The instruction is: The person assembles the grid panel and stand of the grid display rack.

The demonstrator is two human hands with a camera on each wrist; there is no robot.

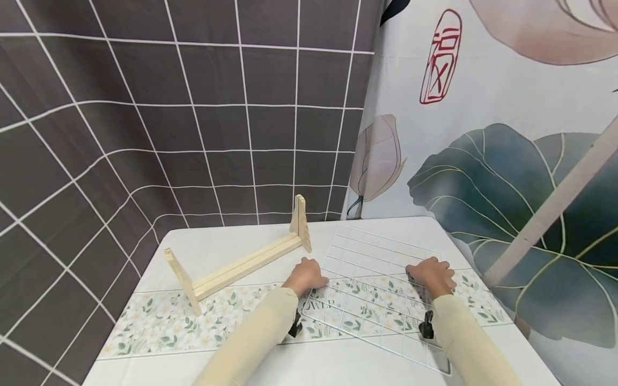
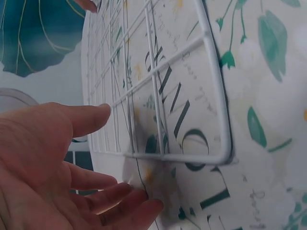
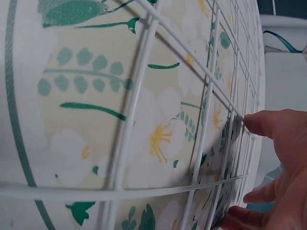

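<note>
A white wire grid panel point(image 1: 372, 289) lies at a slant over the printed band of the tabletop. At its left edge is my left hand point(image 1: 305, 276). The left wrist view shows that hand's thumb point(image 2: 91, 117) beside the wires and its fingers point(image 2: 115, 199) spread apart below the panel's edge, gripping nothing. My right hand point(image 1: 432, 276) is at the opposite edge. In the right wrist view, its thumb point(image 3: 264, 123) meets a wire, while its fingers point(image 3: 264, 194) stay spread apart beyond the edge; part of their tips is hidden.
A pale wooden rack point(image 1: 246, 265), with a long bar between two end pieces, stands left of the panel. The white table point(image 1: 386, 228) has a floral band across it. Behind hang a dark checked curtain point(image 1: 212, 128) and a flower-printed cloth point(image 1: 483, 102).
</note>
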